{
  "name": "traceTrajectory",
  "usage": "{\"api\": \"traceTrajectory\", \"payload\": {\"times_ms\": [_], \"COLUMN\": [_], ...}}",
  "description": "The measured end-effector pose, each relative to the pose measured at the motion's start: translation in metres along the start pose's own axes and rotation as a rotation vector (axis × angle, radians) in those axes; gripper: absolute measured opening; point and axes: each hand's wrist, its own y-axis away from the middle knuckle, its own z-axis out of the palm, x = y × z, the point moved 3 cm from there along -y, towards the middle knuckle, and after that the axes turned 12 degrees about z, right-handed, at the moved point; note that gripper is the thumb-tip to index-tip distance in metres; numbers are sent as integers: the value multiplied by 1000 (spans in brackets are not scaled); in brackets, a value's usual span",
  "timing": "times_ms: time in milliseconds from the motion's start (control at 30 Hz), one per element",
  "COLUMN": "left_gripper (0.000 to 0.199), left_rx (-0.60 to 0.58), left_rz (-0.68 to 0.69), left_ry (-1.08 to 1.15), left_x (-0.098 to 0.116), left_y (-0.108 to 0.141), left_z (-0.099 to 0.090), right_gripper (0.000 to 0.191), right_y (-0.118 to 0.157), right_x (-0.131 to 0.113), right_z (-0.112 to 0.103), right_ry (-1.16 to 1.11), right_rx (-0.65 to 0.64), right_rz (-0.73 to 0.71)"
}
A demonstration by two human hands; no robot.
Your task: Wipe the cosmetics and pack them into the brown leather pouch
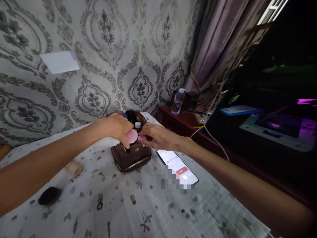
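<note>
A brown zippered bag [136, 158] stands open on the patterned white cloth, filled with small items. My left hand [119, 127] reaches over its left side, fingers closed round a round pink compact [132, 136] at the opening. On the right side, my right hand [158, 136] has its fingers at the opening, pinched on a small pink item [142, 138]. Between the hands, a white-capped bottle [138, 125] stands in the bag. Some of the bag's contents are hidden by the hands.
A lit phone [182, 168] lies right of the bag. On the cloth [119, 211] at left are a round black item [49, 195] and a beige item [74, 168]. A clear bottle [177, 102] and cables stand on the red furniture [165, 115] behind.
</note>
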Motion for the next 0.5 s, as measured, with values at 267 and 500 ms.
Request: {"api": "traceTrajectory", "payload": {"times_ms": [267,500], "left_gripper": [48,56], "left_rx": [-66,-57], "left_rz": [41,18], "left_ry": [-40,36], "left_x": [14,11], "left_y": [12,16], "left_z": [-16,-13], "right_gripper": [12,17], "right_y": [-1,-1], "right_x": [3,2], "right_z": [-2,1], "right_ry": [-17,38], "right_rx": [-11,13], "right_rz": [-36,-27]}}
